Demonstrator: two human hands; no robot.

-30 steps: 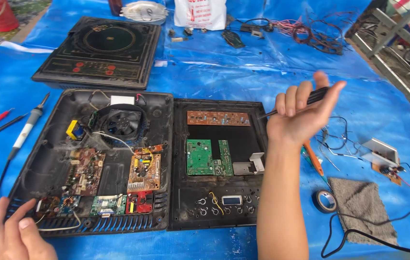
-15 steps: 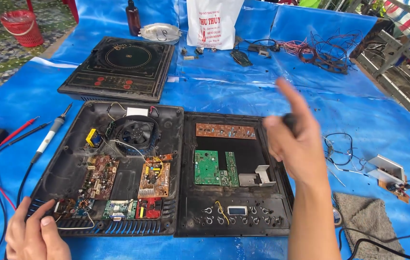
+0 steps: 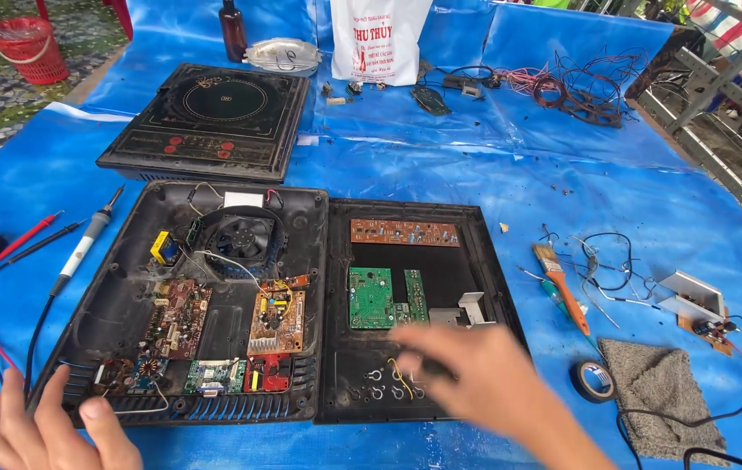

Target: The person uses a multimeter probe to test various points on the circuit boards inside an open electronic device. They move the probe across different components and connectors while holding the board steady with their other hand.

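Hovering low over the opened cooker's right-hand shell (image 3: 414, 252), the right hand (image 3: 484, 379) is motion-blurred; it seems to close around a dark slim tool, though whether the fingers truly grip it I cannot tell. Taking the green circuit board (image 3: 372, 297) as the landmark: the hand sits just below and to the right of it, above the row of small white clips (image 3: 377, 384) near the shell's front edge. The brown strip board (image 3: 405, 232) lies above the green board, along the back wall. To its left, in the other shell (image 3: 127, 287), sit the black fan (image 3: 236, 237), a tan board with copper coil (image 3: 277, 320) and a second brown board (image 3: 177, 317). The left hand (image 3: 44, 431) rests far left of the green board, at the left shell's front corner, fingers spread open and touching the rim, steadying it.

Well right of the green board lie an orange-handled brush (image 3: 560, 283), a roll of black tape (image 3: 595, 381) and a grey cloth (image 3: 665, 396). Far left lie the meter probes (image 3: 83, 244). Behind, well above the landmark, rests the cooker's glass top (image 3: 211, 129).

Working well here, I judge, means slowing the right hand before contact, keeping the tool tip clear of the green board's solder points, and holding the left palm firm so the shell does not slide on the blue tarp (image 3: 493, 174)
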